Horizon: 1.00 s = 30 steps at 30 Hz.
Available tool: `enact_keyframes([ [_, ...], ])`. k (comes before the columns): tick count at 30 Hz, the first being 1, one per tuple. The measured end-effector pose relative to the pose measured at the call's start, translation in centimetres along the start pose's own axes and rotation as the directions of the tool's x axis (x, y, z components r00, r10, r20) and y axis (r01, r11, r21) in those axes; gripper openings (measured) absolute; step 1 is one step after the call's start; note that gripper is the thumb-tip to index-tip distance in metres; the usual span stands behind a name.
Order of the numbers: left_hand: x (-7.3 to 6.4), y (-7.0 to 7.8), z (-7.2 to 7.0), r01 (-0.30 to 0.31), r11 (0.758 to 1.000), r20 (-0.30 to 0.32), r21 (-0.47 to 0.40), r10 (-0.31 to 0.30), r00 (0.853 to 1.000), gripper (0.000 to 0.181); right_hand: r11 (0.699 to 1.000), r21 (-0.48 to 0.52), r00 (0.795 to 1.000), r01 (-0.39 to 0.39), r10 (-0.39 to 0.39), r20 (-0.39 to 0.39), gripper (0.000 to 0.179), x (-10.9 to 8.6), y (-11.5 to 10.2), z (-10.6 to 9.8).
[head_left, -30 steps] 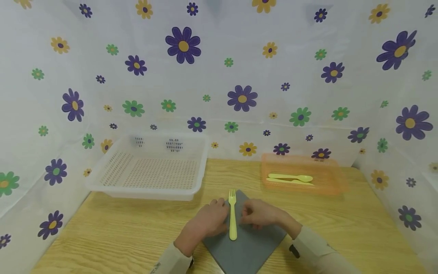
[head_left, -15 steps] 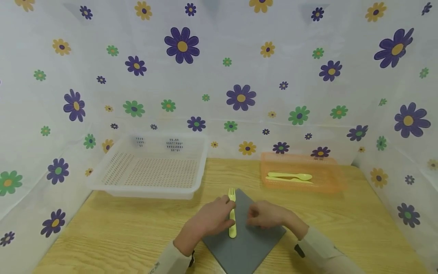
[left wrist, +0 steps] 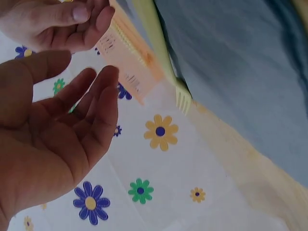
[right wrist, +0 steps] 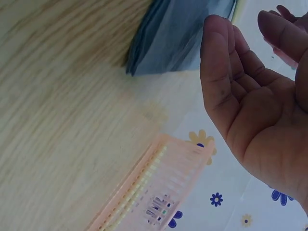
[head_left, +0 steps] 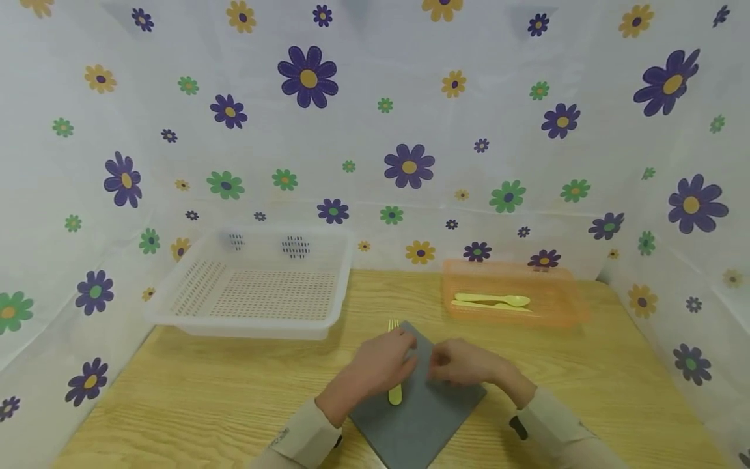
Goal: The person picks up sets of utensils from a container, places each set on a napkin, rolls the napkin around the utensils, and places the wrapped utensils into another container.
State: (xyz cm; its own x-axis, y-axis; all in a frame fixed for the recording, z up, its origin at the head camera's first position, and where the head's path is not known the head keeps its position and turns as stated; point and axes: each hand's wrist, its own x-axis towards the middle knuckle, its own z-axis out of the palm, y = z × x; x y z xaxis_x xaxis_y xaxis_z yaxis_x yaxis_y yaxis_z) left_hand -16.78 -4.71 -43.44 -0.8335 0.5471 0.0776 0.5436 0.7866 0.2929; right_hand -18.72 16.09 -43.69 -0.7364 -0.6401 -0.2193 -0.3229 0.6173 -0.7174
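A grey folded napkin (head_left: pixel 422 417) lies slantwise on the wooden table, its layered edge showing in the right wrist view. On it rests a light yellow fork (head_left: pixel 395 395), tines pointing away. My left hand (head_left: pixel 382 366) hovers over the fork and hides its middle; in the left wrist view its fingers are loosely bent around nothing. Just to the right, my right hand (head_left: pixel 465 363) is above the napkin's right part. Its fingers (right wrist: pixel 216 67) are also loosely bent and hold nothing in the right wrist view. A small gap separates the two hands.
At the back left stands a white perforated basket (head_left: pixel 246 329). An orange basket (head_left: pixel 565 303) at the back right holds a yellow spoon (head_left: pixel 492 299) and a yellow knife (head_left: pixel 489 306). A flowered sheet (head_left: pixel 351 117) encloses the table (head_left: pixel 193 404) behind and at both sides.
My left hand has moved right, from beside the fork to over it. My right hand has shifted slightly right. The fork stays on the napkin.
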Motion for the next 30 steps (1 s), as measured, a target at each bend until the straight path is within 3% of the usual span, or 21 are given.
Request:
enact_keyframes([
  [4,1.6,0.6,0.1,0.047,0.995,-0.012,-0.093,-0.048,0.999,0.017,1.000,-0.015,0.999,0.012,-0.012,-0.030,0.009,-0.4,0.3,-0.8],
  [8,3.5,0.9,0.3,0.092,0.964,0.028,-0.251,-0.087,0.996,0.022,1.000,-0.021,0.998,0.018,-0.019,-0.067,0.011,-0.8,0.6,-1.9],
  [14,6.2,1.0,0.2,0.147,0.884,0.076,-0.444,-0.126,0.989,0.029,0.999,0.049,0.992,-0.015,0.021,-0.127,0.017,-1.5,1.1,-4.4],
  [18,7.7,1.5,-0.3,0.197,0.816,0.099,-0.543,-0.171,0.980,0.034,0.999,0.027,0.976,-0.045,0.050,-0.210,0.018,-2.0,1.5,-6.4],
  [24,10.1,1.9,-0.4,0.277,0.746,0.125,-0.606,-0.254,0.959,0.043,0.994,0.015,0.944,-0.106,0.105,-0.313,0.019,-2.4,2.2,-9.1],
  [30,12.1,2.0,-0.1,0.342,0.712,0.148,-0.614,-0.322,0.935,0.056,0.990,-0.012,0.909,-0.144,0.127,-0.398,0.017,-1.8,3.3,-10.8],
])
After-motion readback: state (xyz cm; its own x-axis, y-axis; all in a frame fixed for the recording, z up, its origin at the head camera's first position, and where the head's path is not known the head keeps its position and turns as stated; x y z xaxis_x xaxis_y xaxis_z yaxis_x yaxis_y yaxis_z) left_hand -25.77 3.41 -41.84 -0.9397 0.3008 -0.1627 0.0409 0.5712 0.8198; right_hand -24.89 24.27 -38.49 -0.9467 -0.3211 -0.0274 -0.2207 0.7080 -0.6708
